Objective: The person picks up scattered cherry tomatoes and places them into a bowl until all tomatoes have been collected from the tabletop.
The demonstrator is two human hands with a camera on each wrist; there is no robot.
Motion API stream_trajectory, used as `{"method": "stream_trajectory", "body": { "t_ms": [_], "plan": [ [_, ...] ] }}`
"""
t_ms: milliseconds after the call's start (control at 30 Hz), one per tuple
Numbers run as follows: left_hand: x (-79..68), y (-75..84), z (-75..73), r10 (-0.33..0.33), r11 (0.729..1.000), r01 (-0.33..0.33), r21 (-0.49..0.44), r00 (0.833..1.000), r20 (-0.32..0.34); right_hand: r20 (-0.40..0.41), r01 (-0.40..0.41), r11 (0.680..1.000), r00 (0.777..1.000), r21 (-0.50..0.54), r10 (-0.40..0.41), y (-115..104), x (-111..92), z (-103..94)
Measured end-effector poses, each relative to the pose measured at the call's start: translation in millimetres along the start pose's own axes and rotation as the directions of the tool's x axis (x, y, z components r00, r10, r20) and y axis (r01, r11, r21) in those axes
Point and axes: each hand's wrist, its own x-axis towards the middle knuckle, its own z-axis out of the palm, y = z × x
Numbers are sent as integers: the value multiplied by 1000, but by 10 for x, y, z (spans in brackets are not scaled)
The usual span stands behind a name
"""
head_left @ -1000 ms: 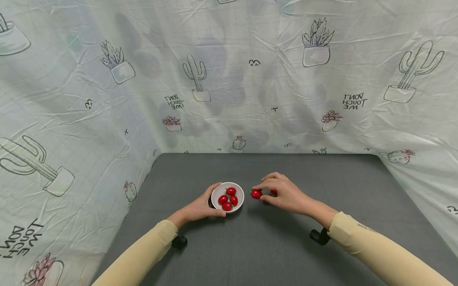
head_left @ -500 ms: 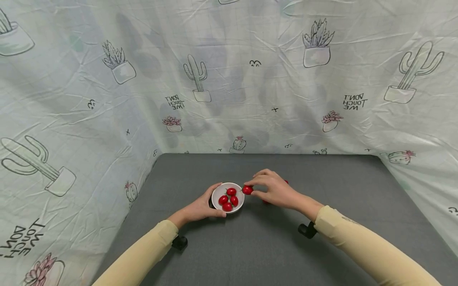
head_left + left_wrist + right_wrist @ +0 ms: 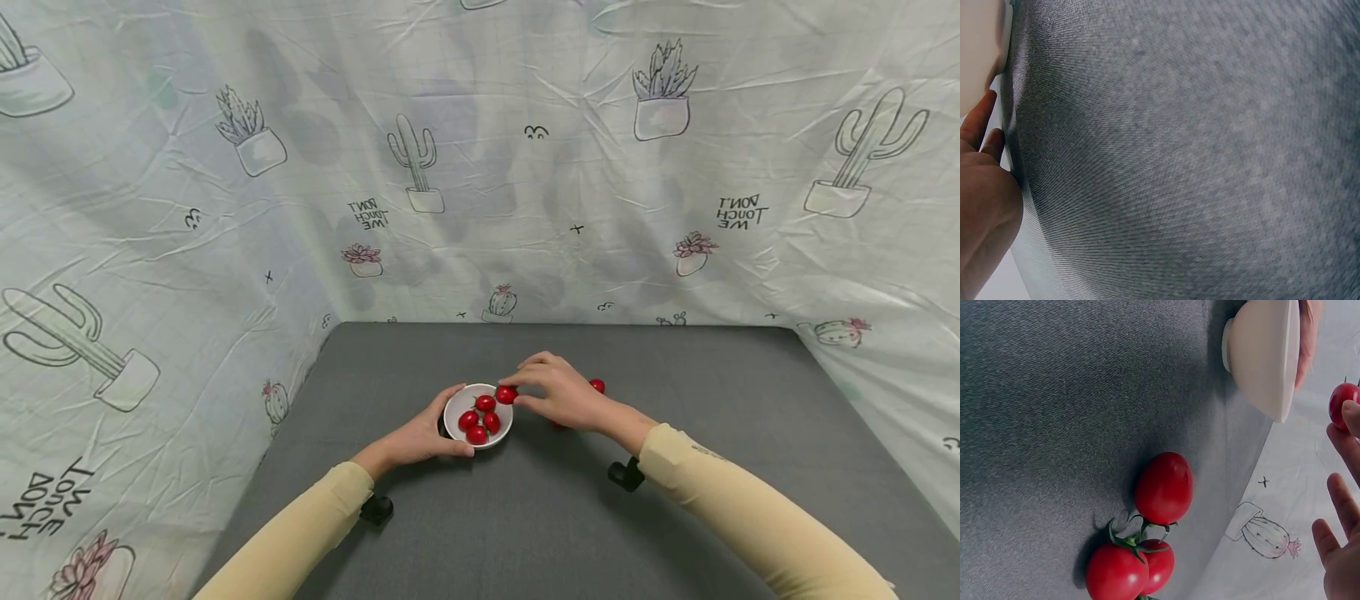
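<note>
A white bowl (image 3: 459,398) stands on the dark table with several red cherry tomatoes (image 3: 477,434) inside. My left hand (image 3: 417,434) holds the bowl from its left side, thumb at the near rim and fingers at the far rim. Between thumb and forefinger, my right hand (image 3: 561,394) pinches another cherry tomato (image 3: 506,394) above the bowl's right rim. The right wrist view shows this pinched tomato (image 3: 1339,405) higher than the bowl (image 3: 1263,353) and apart from it. In the left wrist view, only part of the left hand (image 3: 988,200) and the bowl (image 3: 979,56) appear.
Three more tomatoes with green stems lie on the table: an egg-shaped tomato (image 3: 1164,487), a rounder tomato (image 3: 1116,573) and one tomato (image 3: 1159,565) partly behind it. The right hand mostly covers them in the head view. A cactus-print cloth (image 3: 480,250) hangs behind the table (image 3: 480,533).
My right hand has moved left with the pinched tomato, from beside the bowl to above its right rim. A tomato behind that hand has come into view. The left hand and bowl stay put.
</note>
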Motion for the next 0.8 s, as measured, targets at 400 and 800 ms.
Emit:
{"method": "stream_trajectory", "body": {
  "t_ms": [400,800],
  "plan": [
    [-57,12,67,4,1000,-4,-19,1000,3,39,34,999,999,-24,-33,-14,49,106],
    [-56,11,66,11,1000,-10,-20,1000,10,94,50,997,994,-50,-45,-25,63,195]
  ]
}}
